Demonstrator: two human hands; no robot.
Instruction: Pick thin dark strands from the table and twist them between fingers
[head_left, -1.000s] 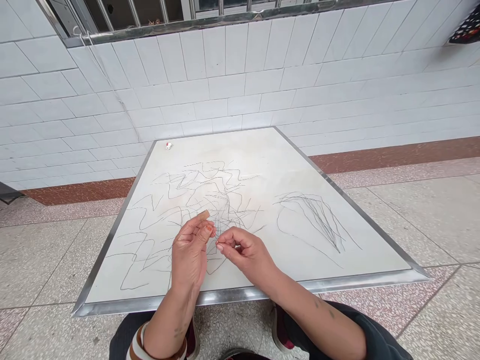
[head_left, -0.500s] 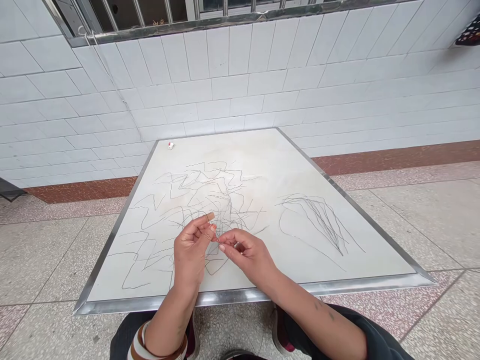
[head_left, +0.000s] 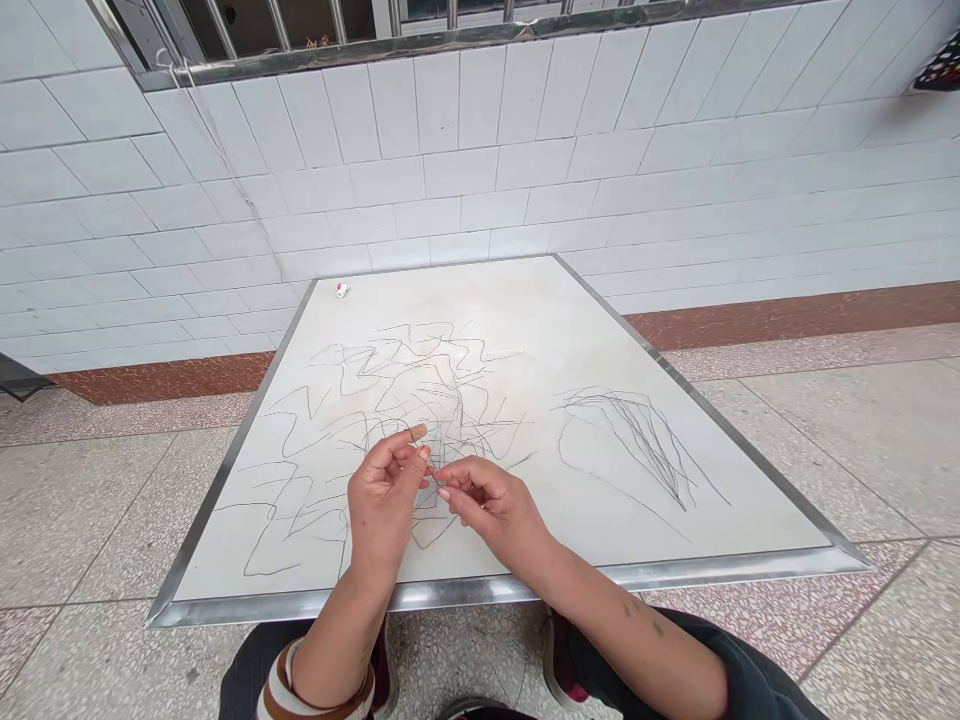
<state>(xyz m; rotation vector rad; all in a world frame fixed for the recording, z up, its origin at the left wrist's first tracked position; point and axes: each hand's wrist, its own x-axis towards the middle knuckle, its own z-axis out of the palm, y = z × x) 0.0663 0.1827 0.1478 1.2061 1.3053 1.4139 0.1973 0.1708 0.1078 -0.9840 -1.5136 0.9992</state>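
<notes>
While both hands meet low centre | left hand [head_left: 382,500] fingers and right hand [head_left: 487,505] fingers pinch one thin wire strand [head_left: 434,474] | above tangled wires [head_left: 405,400] on table [head_left: 525,585] | straighter bundle [head_left: 637,440] lies right

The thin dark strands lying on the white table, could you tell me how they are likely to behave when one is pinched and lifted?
The thin dark strands look hair-fine, so probably very light and easily disturbed. The tangled ones lie in sharp zigzags, which suggests some springiness rather than limpness. The left hand and right hand both use fingertip pinches, so gripping one seems fiddly.
</notes>
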